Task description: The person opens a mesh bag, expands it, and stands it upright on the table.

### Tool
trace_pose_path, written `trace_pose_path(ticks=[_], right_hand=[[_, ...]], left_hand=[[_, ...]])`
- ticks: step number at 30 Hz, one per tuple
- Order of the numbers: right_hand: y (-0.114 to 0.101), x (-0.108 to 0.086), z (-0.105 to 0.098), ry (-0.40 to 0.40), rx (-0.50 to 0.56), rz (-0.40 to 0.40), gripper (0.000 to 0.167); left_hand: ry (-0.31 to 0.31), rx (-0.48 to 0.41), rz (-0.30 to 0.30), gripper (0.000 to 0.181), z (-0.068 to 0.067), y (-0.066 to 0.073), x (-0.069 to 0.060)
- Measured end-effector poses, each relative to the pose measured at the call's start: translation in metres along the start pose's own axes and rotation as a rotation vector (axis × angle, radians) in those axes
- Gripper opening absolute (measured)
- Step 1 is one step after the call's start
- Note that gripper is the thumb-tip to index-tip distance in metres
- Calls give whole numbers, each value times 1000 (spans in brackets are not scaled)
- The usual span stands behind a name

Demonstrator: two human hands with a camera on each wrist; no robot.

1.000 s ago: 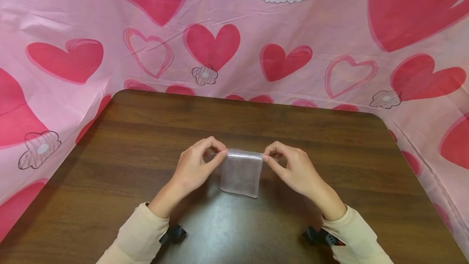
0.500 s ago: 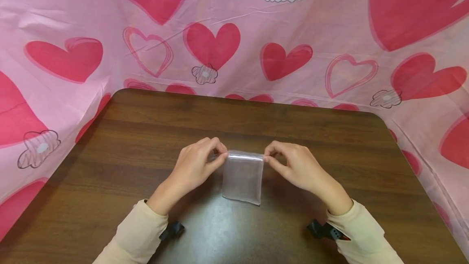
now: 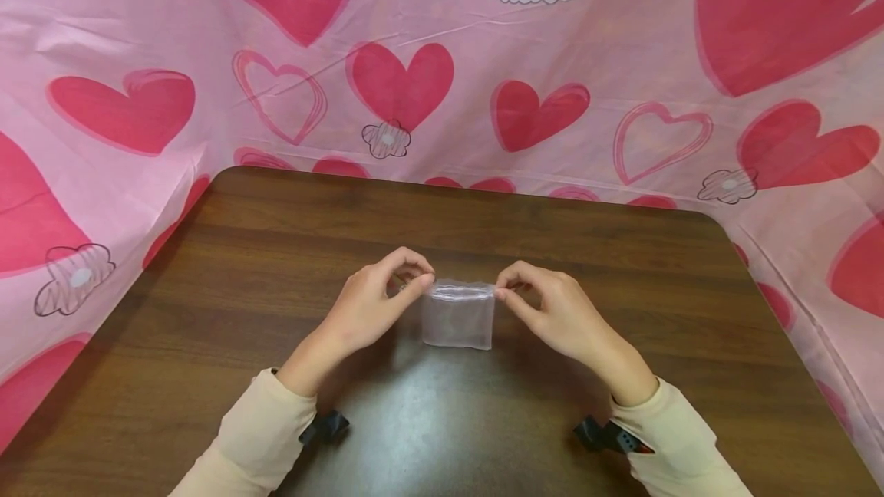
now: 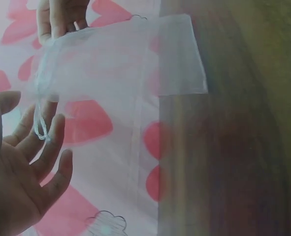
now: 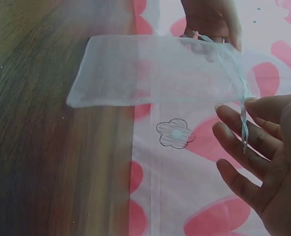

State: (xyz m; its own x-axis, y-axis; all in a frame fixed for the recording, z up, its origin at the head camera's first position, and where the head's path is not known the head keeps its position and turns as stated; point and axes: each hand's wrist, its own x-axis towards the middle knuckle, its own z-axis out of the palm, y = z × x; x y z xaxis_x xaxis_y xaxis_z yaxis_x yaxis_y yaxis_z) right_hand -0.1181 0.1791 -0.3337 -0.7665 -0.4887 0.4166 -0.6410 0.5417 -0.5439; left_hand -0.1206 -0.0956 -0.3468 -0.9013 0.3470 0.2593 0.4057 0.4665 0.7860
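Observation:
A small sheer white drawstring pouch [image 3: 457, 322] hangs between my two hands, flat and see-through. Its drawstring band [image 3: 461, 293] runs along the top edge, slightly wavy. My left hand [image 3: 369, 301] pinches the top left corner with thumb and forefinger, and my right hand [image 3: 555, 309] pinches the top right corner. Cord loops [image 4: 41, 125] dangle by the left fingers in the left wrist view; a twisted cord end [image 5: 244, 130] hangs by the right fingers in the right wrist view. The other fingers of both hands are spread loosely. Nothing shows inside the pouch.
Beneath the hands lies a dark wood-grain table [image 3: 276, 213] with rounded far corners. A pink cloth [image 3: 552, 37] printed with red hearts rises behind it and at both sides. Black wrist devices [image 3: 328, 428] sit at both cream sleeves.
The pouch's lower edge dipped toward me, then swung up and away, so the pouch looks shorter. Its top band has become wavier. My left hand has shifted slightly up and right.

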Motion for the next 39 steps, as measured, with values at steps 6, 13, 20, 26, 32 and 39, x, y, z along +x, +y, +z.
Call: trace_pose_path(ticks=[6, 13, 20, 26, 32, 39], right_hand=[[-2, 2, 1, 26, -13, -64, 18], [-4, 5, 1, 62, -64, -136, 18], [-6, 7, 2, 106, -79, -168, 20], [-8, 7, 0, 152, -82, -154, 21], [-10, 5, -4, 212, -137, -94, 22], [-14, 0, -6, 262, -184, 4, 19]], left_hand=[[-46, 78, -35, 16, -4, 11, 7], [-159, 165, -52, 11, -5, 22, 15], [-226, 238, 26, 7, -3, 30, 16], [-163, 280, 51, 4, 0, 31, 15], [-90, 322, 28, 4, 2, 29, 13], [50, 371, 63, 5, 6, 28, 10]])
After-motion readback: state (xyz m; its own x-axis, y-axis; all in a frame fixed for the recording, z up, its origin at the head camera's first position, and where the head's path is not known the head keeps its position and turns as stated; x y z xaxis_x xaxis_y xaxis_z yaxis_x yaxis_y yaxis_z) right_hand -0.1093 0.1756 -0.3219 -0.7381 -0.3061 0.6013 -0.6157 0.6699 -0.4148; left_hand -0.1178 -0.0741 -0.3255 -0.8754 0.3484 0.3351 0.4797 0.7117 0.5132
